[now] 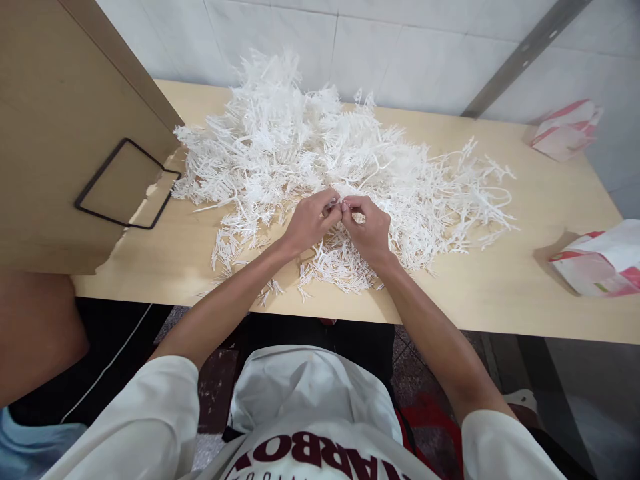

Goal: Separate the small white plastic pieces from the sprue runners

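Observation:
A large heap of thin white strands (300,140), many in branching tufts, spreads over the light wooden table. At its front edge my left hand (313,217) and my right hand (367,230) meet fingertip to fingertip. Both are closed in a pinch, thumbs against forefingers, on a small white strand that shows only in part between them. Loose cut strands (340,267) lie beneath and around my wrists. A longer curved strand (383,170) rests on the heap just beyond my right hand.
On the left a brown cardboard panel (60,133) with a black wire frame (125,183) borders the heap. Two red-and-white packets (600,260) stand on the table's right side. A tiled wall (390,53) runs behind. At lower left another person's bare limb (35,333) shows.

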